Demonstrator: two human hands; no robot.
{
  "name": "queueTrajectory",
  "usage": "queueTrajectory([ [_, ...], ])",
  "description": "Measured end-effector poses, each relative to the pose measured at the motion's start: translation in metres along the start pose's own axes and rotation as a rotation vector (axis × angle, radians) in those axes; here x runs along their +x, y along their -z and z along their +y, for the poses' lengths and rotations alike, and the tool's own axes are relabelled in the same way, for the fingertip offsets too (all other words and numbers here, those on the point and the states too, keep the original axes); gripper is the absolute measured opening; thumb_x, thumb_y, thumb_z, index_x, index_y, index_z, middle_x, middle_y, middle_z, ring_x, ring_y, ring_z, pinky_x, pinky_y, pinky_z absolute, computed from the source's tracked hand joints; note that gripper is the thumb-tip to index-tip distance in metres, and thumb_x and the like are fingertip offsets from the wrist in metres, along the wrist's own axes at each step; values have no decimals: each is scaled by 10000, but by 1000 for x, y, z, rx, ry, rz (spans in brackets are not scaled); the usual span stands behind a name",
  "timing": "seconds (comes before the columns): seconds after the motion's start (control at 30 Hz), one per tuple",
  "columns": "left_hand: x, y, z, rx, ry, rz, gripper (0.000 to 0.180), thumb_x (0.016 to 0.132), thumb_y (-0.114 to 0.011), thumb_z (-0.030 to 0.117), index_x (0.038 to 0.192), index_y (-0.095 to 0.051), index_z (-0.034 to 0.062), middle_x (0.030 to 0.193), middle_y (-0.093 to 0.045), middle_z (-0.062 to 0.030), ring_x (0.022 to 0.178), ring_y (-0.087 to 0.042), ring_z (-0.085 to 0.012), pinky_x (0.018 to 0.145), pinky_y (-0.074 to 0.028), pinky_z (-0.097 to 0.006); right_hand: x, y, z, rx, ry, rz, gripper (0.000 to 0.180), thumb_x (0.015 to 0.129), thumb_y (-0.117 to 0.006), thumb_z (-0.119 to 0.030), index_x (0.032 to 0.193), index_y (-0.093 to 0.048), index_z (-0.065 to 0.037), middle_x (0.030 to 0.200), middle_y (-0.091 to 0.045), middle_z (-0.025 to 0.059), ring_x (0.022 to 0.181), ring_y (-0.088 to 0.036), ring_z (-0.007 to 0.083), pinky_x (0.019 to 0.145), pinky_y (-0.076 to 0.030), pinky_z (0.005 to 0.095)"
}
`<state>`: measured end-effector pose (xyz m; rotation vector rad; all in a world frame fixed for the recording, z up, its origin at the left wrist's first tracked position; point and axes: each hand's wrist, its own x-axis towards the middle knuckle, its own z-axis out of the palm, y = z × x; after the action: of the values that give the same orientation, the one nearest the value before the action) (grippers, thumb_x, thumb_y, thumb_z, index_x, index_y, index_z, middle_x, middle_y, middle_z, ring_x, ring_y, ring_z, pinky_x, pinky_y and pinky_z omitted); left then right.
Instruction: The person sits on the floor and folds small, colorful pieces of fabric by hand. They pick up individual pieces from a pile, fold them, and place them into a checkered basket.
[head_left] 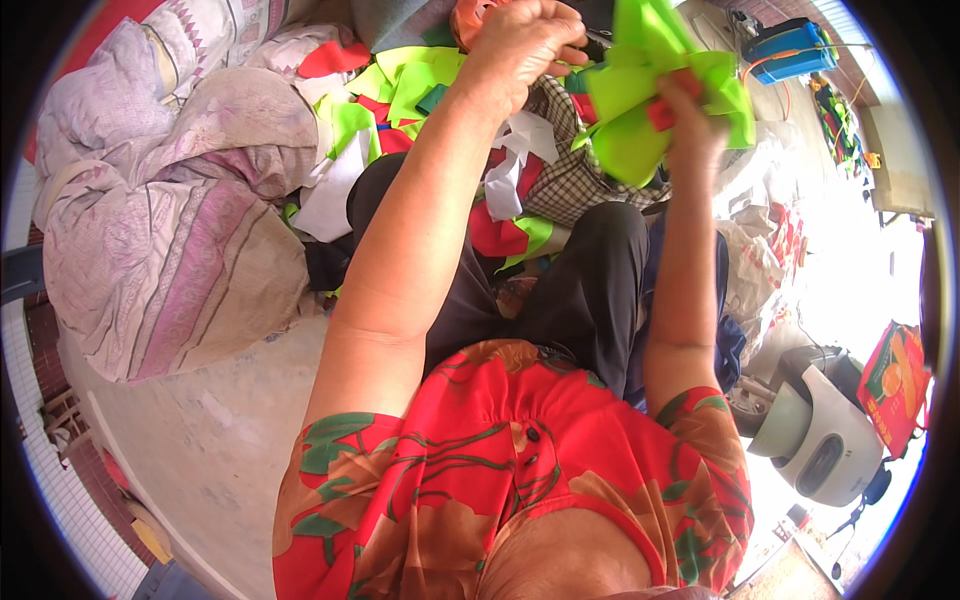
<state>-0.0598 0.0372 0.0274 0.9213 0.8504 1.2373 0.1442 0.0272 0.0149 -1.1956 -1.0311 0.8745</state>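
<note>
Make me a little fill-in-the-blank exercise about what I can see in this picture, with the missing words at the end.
1. The right hand holds a floppy bunch of thin fabric-like pieces, mostly bright ____ with some red.
2. The red cloth shirt with green leaf print is ____-sleeved.
3. The large, pale, crumpled cloth bundle with a pink stripe lies on the person's ____ side.
4. The plain fabric trousers are ____.

Missing words: green; short; left; black.
</note>
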Motion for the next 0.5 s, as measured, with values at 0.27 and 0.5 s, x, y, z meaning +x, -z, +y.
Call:
queueTrajectory([
  [0.27,1,4,2,10,3,38,125,895,-593,183,953,-577,73,822,-622,-15,669,-614,-105,569,-490,-205,96,58,27,-1039,420,-51,307,754,-722,-273,947,-640,-48,843,-637,153,749,-626,272,680,-506,365],
  [0.5,1,12,2,-36,-24,45,159,892,-600,205,954,-572,61,813,-621,-25,666,-603,-98,568,-476,-199,24,104,133,-1049,219,-719,426,824,-647,-201,1222,-569,-71,1080,-637,179,989,-612,326,872,-468,371],
])
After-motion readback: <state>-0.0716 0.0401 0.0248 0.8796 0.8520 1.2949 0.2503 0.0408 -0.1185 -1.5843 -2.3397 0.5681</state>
